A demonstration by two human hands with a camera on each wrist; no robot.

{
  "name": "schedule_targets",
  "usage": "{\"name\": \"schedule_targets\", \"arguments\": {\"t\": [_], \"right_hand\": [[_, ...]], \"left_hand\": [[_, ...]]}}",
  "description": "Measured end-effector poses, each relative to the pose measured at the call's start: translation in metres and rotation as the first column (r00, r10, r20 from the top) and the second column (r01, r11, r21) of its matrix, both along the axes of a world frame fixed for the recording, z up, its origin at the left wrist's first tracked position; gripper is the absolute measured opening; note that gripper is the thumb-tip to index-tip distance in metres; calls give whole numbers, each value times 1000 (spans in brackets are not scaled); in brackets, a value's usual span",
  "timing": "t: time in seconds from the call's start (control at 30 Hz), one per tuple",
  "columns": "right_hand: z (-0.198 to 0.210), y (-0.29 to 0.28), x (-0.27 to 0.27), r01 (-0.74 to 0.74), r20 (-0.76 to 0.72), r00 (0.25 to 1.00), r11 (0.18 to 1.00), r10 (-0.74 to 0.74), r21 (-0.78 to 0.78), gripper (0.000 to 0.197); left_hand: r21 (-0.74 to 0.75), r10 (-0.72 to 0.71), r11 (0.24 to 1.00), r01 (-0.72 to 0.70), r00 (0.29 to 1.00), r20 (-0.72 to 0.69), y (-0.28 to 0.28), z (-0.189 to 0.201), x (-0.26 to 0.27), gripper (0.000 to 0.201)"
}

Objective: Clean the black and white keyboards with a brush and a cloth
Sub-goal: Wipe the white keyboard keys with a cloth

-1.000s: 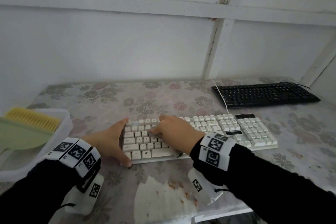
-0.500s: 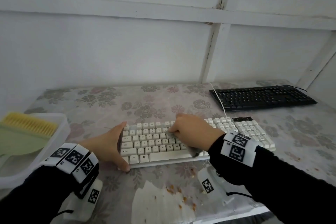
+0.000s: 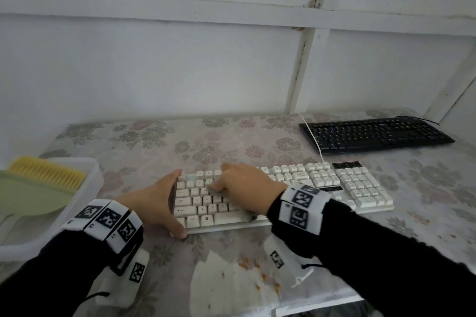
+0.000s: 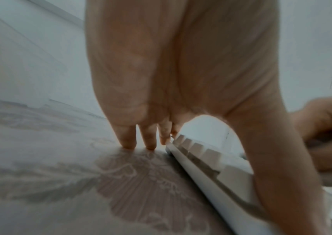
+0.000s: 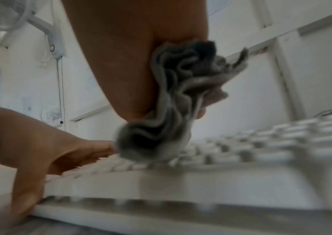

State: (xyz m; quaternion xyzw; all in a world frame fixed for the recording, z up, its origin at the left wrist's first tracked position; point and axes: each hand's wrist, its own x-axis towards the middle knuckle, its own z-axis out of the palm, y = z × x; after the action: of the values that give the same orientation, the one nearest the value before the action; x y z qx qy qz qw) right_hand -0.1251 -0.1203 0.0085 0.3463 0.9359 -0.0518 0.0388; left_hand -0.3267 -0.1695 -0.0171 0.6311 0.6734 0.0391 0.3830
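Head view: the left hand (image 3: 157, 203) braces the white plastic keyboard (image 3: 360, 188) at its left end, fingers straight; the black keyboard (image 3: 373, 134) lies well apart, back right.

Left wrist: fingertips (image 4: 128, 141) touch the flowered tablecloth (image 4: 40, 182).

Right wrist: the right hand (image 5: 136, 55) clutches a bunched grey cloth (image 5: 173, 103) on the keys.

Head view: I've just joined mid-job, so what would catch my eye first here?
The white keyboard at the table's front centre, with the right hand rubbing a bunched grey cloth over its left keys while the left hand braces its left end. Next, the black keyboard at far right, and the yellow-bristled brush in a white tray at left.
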Motion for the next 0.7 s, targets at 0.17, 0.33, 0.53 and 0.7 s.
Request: {"name": "schedule_targets", "arguments": {"t": [0.17,0.33,0.53,0.7], "right_hand": [[-4,9,53,65,2,998,998,-65,10,28],[3,16,78,147,14,989,989,-147,-10,29],[0,14,77,157,-74,985,987,-155,31,26],[-8,13,89,155,-15,988,984,-155,87,26]], "left_hand": [[-4,25,1000,-25,1000,4,-1,-2,0,156],[-1,5,1000,-5,1000,1,-2,2,1,165],[5,45,999,-45,999,0,-1,-3,1,147],[-2,19,1000,-19,1000,2,-2,0,0,155]]}}
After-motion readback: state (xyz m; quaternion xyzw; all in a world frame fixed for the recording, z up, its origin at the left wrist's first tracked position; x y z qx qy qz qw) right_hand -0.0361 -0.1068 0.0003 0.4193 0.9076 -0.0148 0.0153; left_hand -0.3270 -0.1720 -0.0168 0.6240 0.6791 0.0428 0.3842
